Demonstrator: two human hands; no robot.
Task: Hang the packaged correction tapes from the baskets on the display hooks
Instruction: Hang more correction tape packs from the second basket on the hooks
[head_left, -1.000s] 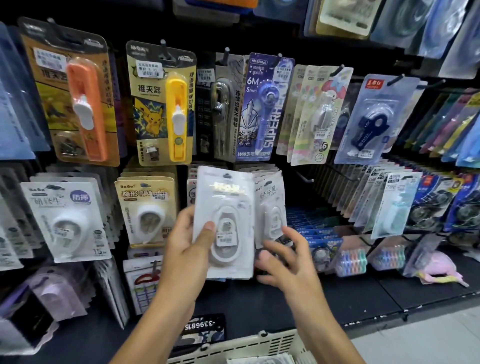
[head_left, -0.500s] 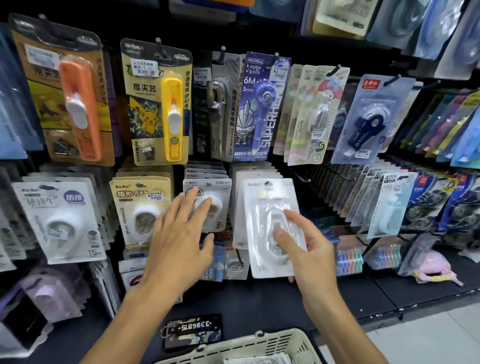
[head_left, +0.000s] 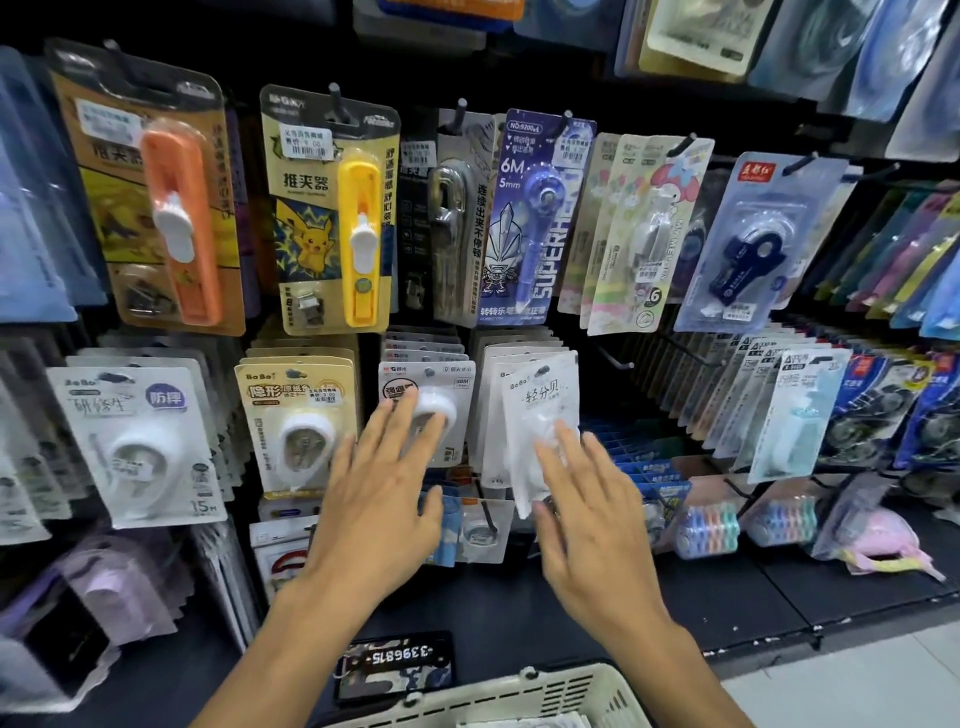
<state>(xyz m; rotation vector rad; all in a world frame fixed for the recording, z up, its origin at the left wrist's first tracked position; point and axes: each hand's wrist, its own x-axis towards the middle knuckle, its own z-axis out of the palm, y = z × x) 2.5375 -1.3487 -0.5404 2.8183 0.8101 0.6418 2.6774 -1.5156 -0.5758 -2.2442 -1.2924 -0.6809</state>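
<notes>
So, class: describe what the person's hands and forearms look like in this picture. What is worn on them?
Both the left hand and the right hand are bare, with no gloves, rings, watch or bracelets visible. No sleeves show: the forearms are uncovered down to the frame's bottom edge.

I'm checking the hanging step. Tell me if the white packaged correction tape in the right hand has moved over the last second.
Yes. The white correction tape pack went right, from in front of the red-label stack onto the next stack's hook; the right hand rests open against it.

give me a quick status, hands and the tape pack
Left hand open, fingers on a hung white pack. Right hand open, fingertips against the white correction tape pack, which hangs tilted on its hook. Nothing in the way.
</notes>
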